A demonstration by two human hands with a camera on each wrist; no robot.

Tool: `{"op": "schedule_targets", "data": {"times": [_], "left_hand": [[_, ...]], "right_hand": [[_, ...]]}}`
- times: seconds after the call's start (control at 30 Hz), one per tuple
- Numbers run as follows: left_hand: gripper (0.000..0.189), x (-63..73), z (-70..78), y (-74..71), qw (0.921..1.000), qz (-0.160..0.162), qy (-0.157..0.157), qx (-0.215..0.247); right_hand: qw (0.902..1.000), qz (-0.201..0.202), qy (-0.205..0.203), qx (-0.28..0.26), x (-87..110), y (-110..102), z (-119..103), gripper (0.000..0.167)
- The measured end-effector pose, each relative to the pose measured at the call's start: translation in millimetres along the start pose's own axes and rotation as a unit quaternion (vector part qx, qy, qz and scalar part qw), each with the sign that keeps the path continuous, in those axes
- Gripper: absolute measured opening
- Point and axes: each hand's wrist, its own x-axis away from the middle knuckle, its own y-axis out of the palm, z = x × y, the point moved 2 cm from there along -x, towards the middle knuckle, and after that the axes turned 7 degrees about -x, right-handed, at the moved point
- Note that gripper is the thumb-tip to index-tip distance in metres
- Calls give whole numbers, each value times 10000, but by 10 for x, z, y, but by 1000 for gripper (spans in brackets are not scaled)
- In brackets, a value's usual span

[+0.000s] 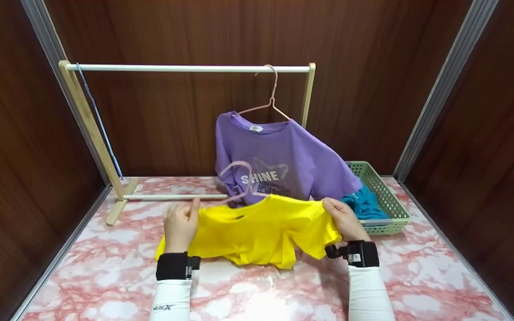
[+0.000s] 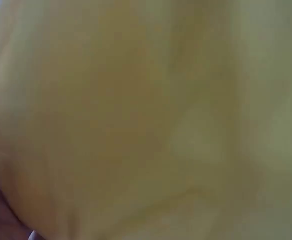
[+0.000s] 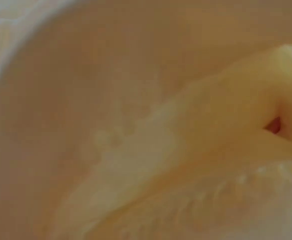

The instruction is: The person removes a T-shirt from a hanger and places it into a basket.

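A yellow T-shirt [image 1: 252, 232] is stretched between my two hands in the head view. A pink hanger [image 1: 249, 178] stands up out of its neck, hook on top. My left hand [image 1: 180, 226] grips the shirt at its left shoulder, thumb up and fingers blurred, with the sleeve hanging behind the wrist. On the other side, my right hand [image 1: 345, 218] pinches the shirt near the right shoulder, thumb on top of the cloth. Blurred yellow cloth [image 2: 146, 120] fills most of the left wrist view. Folds and a stitched hem of the cloth [image 3: 196, 200] show in the right wrist view.
Behind stands a rack with a white rail [image 1: 172, 68]. A purple T-shirt [image 1: 270, 151] hangs there on a pink hanger [image 1: 273, 89], and a blue hanger [image 1: 98, 120] hangs at the left end. A green basket [image 1: 393, 200] holding blue cloth [image 1: 366, 205] sits at right.
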Motion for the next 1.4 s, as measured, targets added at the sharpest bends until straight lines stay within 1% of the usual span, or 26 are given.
{"op": "schedule_targets", "data": {"times": [0.03,0.1,0.17,0.23,0.3,0.33,0.4,0.43,0.5,0.53,0.57,0.6,0.63,0.67,0.7,0.73,0.8,0.87,0.9,0.93,0.97,1.07,1.17,1.23,1.3,1.4], "left_hand": [[55,7,-25,6,9998,-181,-13,-118],[61,16,-59,19,9984,-463,-85,-314],[61,26,-69,30,9974,-511,-158,-484],[61,35,-65,39,9977,-229,-158,-615],[60,47,-56,46,9970,228,-89,-738],[60,53,-54,51,9956,490,-36,-802],[59,68,-47,65,9901,1022,132,-954],[59,76,-44,76,9865,1274,244,-998],[62,90,-34,104,9780,1722,505,-1063],[64,93,-27,120,9735,1908,648,-1085],[66,96,-17,136,9688,2064,807,-1110],[67,99,-4,150,9646,2190,978,-1101],[68,100,10,166,9612,2277,1138,-1065],[69,101,25,181,9583,2332,1284,-1035],[69,102,41,193,9571,2341,1410,-958],[68,105,56,207,9560,2336,1535,-896],[66,113,82,229,9550,2294,1712,-774],[64,123,99,247,9551,2253,1792,-696],[62,129,103,255,9556,2234,1801,-674],[61,134,105,263,9551,2236,1819,-686],[60,138,106,270,9551,2229,1823,-697],[57,144,97,295,9554,2210,1843,-663],[58,139,79,321,9569,2163,1842,-601],[60,131,63,330,9601,2114,1761,-497],[56,124,45,327,9653,2025,1612,-347],[52,116,12,304,9735,1881,1303,-10]], "right_hand": [[10000,19,-31,31,-3,9,4,26],[9995,257,-90,164,-18,35,16,25],[9971,654,-154,344,-39,68,24,27],[9919,1064,-304,628,-64,120,26,28],[9839,1384,-628,935,-88,189,23,26],[9775,1533,-873,1156,-96,232,17,24],[9580,1736,-1537,1689,-106,338,-8,21],[9451,1793,-1925,1937,-109,400,-24,21],[9110,1878,-2703,2485,-107,539,-54,24],[8924,1853,-3064,2745,-105,620,-70,26],[8771,1762,-3365,2938,-101,706,-85,29],[8656,1610,-3589,3097,-98,794,-97,32],[8581,1432,-3730,3225,-91,885,-104,35],[8553,1220,-3783,3325,-82,974,-105,37],[8569,966,-3764,3388,-71,1061,-105,39],[8616,704,-3685,3418,-58,1143,-99,39],[8798,273,-3404,3306,-30,1280,-73,31],[8973,66,-3131,3110,-9,1374,-36,18],[9041,21,-3048,2996,-3,1406,-16,11],[9085,33,-3001,2906,-1,1428,4,6],[9109,80,-2998,2835,-1,1443,22,5],[9095,245,-3064,2798,-10,1455,72,6],[9120,271,-3050,2730,-24,1450,99,7],[9159,225,-3005,2651,-33,1447,109,9],[9187,144,-2985,2584,-41,1449,110,10],[9184,99,-3031,2542,-47,1451,104,10]]}}
